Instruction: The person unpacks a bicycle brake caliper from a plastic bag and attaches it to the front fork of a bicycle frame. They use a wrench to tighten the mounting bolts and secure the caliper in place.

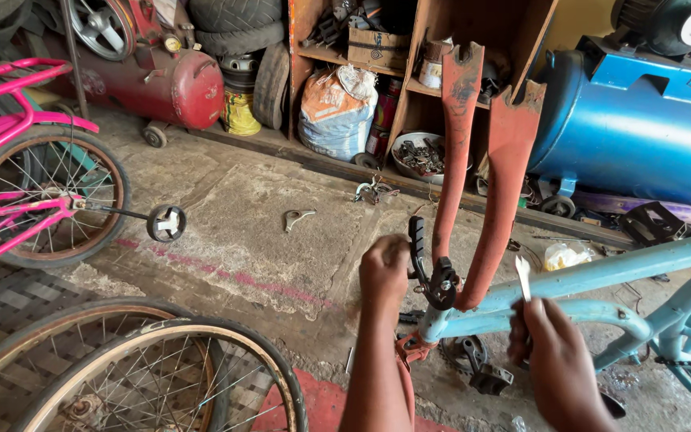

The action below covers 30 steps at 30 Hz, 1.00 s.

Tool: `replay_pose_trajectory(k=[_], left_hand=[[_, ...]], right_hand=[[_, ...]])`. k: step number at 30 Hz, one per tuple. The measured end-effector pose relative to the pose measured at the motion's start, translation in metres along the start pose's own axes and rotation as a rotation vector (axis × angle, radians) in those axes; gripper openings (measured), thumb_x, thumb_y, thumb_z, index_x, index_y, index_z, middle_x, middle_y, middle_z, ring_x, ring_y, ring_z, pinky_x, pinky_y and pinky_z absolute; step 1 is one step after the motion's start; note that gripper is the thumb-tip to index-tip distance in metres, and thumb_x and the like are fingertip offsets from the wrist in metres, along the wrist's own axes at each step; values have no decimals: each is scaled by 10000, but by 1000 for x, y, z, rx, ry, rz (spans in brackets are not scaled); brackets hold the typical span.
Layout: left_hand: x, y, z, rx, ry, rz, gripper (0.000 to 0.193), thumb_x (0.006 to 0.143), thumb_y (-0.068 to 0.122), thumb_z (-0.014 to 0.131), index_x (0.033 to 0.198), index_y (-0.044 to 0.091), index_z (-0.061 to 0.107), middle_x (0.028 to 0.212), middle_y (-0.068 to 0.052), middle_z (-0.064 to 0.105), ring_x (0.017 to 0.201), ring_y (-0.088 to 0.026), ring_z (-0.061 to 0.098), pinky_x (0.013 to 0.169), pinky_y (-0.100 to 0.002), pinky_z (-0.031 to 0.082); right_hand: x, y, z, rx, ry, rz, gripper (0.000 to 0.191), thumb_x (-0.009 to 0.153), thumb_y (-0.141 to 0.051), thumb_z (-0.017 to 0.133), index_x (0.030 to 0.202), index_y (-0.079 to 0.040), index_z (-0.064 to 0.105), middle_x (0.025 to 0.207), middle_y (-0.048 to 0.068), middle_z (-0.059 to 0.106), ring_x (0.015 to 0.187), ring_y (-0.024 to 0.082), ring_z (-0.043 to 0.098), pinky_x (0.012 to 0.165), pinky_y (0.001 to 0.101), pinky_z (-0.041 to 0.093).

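Observation:
An upturned light blue bicycle frame (601,276) lies in front of me, its rusty red fork (485,160) pointing up with both blades bare. My left hand (384,268) is closed around a black brake part (429,264) at the base of the fork. My right hand (557,364) grips a thin metal tool (523,276) that points up beside the frame's tube. A black pedal (481,372) and crank sit below the frame between my hands.
Two loose wheels (161,376) lie at the lower left. A pink bicycle (17,160) with a training wheel stands at left. A red compressor (161,80), tyres, a wooden shelf (409,48) and a blue tank (625,120) line the back. Small metal parts (297,216) lie on the concrete floor.

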<state>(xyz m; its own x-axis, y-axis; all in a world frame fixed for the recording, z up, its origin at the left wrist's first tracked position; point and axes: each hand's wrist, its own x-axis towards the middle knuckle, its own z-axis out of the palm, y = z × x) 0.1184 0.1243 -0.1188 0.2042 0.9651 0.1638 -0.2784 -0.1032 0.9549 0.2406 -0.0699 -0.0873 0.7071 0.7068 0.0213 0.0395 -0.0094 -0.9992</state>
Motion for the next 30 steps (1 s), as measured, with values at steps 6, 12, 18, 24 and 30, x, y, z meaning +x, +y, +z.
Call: replay_pose_trajectory(k=[6,12,18,24,30], left_hand=[[-7,16,-1,69,-157,128,456,1025,444,595,953,17,737,759,-49,677,649,-127,609,610,-314,503],[-18,30,-15,-86,-647,32,522,1006,533,562,925,61,769,790,10,728,703,-76,633,680,-265,510],[-27,32,-21,-35,-617,15,521,1020,530,555,936,65,775,814,7,724,753,-79,640,730,-276,521],[-21,32,-19,-44,-652,-25,526,1010,519,565,953,44,784,825,-16,747,763,-109,683,759,-298,550],[-20,35,-18,-52,-631,-19,533,985,532,579,939,41,781,832,-51,778,787,-139,734,799,-323,572]], right_hand=[[-22,1,7,-196,-63,-235,264,1005,-263,518,1045,-13,597,739,79,581,651,154,562,609,320,498],[-43,12,46,68,-285,-1,299,1041,-275,469,1051,-30,641,703,22,497,618,138,463,568,320,444],[-26,31,64,250,-400,45,310,1049,-278,460,998,-12,610,688,24,507,603,131,469,568,306,447],[-14,23,52,-96,-372,-81,371,1077,-308,491,930,6,621,632,-2,456,550,128,397,511,334,361],[-24,6,54,-638,-153,-314,335,1022,-312,482,1116,-24,625,545,148,578,492,234,580,542,431,469]])
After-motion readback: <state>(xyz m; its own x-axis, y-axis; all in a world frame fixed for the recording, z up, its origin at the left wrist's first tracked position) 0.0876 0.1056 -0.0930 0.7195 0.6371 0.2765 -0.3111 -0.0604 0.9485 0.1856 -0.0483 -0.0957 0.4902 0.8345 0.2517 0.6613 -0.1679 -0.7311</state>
